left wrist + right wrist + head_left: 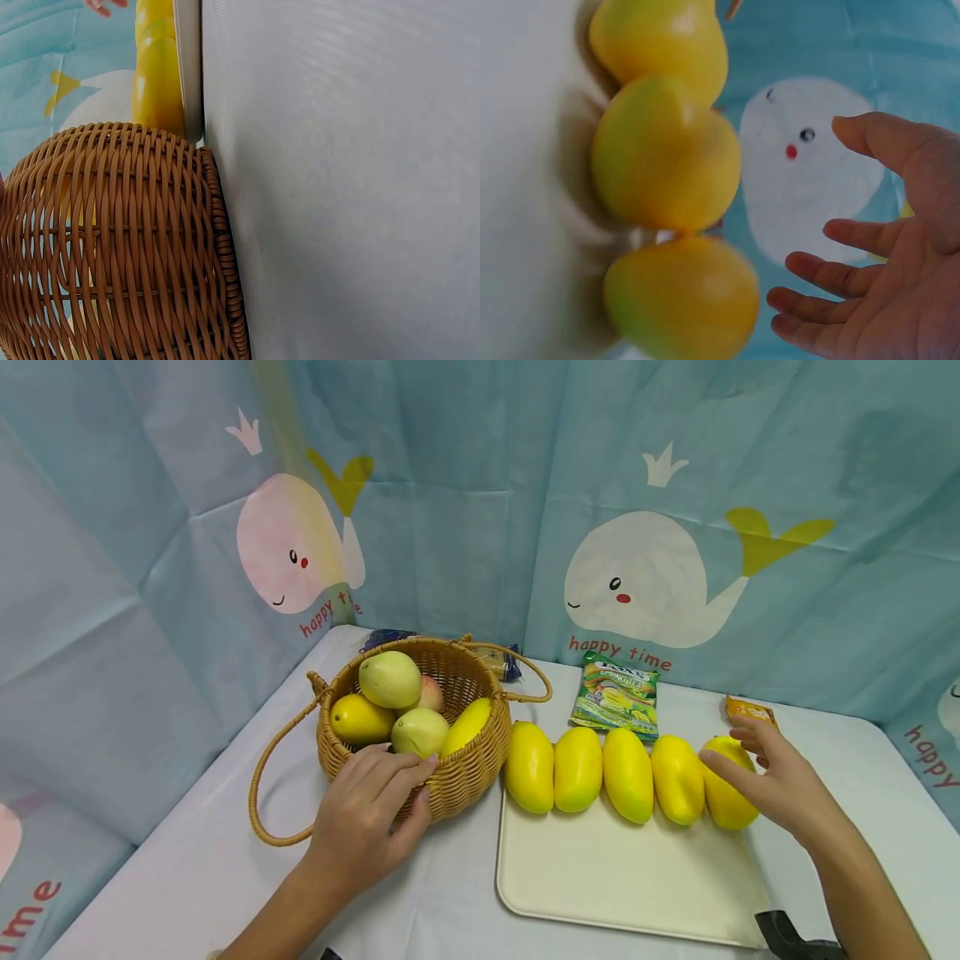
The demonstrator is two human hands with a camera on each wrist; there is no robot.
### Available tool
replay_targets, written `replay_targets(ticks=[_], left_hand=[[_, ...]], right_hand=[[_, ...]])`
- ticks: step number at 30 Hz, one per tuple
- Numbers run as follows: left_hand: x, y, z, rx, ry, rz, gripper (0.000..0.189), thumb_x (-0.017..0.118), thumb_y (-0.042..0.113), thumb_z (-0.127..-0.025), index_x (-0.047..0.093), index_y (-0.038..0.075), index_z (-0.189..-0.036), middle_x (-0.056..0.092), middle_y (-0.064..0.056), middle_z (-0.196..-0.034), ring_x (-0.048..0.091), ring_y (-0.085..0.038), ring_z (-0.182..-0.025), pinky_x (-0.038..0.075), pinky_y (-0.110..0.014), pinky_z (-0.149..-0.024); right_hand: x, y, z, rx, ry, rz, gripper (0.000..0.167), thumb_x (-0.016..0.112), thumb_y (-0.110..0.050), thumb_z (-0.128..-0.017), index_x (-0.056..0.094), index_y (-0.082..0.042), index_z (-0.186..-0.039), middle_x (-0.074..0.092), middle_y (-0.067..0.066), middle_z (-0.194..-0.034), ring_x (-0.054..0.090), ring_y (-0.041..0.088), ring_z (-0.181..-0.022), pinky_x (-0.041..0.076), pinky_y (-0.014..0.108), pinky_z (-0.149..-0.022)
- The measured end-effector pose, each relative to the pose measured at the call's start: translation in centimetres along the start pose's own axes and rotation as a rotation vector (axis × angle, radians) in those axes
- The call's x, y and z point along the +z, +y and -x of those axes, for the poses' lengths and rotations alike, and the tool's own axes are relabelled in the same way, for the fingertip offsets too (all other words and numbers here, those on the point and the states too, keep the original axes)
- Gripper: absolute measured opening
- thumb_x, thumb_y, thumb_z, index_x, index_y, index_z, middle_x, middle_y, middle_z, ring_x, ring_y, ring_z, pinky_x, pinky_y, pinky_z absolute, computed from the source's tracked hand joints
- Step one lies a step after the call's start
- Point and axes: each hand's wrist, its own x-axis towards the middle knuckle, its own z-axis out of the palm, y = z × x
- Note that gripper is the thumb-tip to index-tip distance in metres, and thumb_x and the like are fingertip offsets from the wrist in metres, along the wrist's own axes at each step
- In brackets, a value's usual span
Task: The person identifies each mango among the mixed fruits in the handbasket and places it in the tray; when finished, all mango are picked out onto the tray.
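Note:
My left hand (371, 814) holds the near rim of a wicker basket (468, 777), fingers over the edge and thumb against the outer wall. Inside lie two pale green round fruits (390, 679), two yellow mangoes (362, 720) and a partly hidden pinkish fruit (430, 693). In the left wrist view the basket's woven side (120, 240) fills the lower left. Several mangoes (627, 775) form a row along the back of a cream tray (630, 877). Beside the rightmost mango (727, 789) hovers my right hand (780, 777), its spread fingers apart from the fruit in the right wrist view.
Behind the mangoes lies a green candy bag (617, 697), with a small orange packet (752, 710) to its right. Another packet (498, 662) shows behind the basket. The basket's handles (258, 785) stick out at both sides. A whale-print curtain (465, 510) hangs behind the white table (187, 877).

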Motion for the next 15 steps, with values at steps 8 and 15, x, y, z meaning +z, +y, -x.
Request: replay_targets(ticks=[8, 15], left_hand=[[0.0, 0.0, 0.0, 0.005, 0.0, 0.0, 0.03, 0.052, 0.019, -0.097, 0.074, 0.002, -0.108, 0.07, -0.008, -0.096, 0.064, -0.03, -0.087, 0.049, -0.047, -0.087], [0.1, 0.0, 0.0, 0.006, -0.002, 0.005, 0.03, 0.052, 0.018, -0.096, 0.074, 0.002, -0.108, 0.07, -0.008, -0.097, 0.064, -0.029, -0.088, 0.049, -0.047, -0.088]], right_hand=[[1.7, -6.7, -0.4, -0.357, 0.011, 0.04, 0.057, 0.069, -0.034, -0.095, 0.052, -0.006, -0.142, 0.05, 0.02, -0.142, 0.041, 0.045, -0.132, 0.036, 0.072, -0.097], [3.3, -13.4, -2.9, -0.77, -0.12, 0.043, 0.033, 0.072, -0.02, -0.093, 0.066, -0.014, -0.125, 0.063, -0.002, -0.127, 0.055, 0.021, -0.122, 0.047, 0.05, -0.1]])
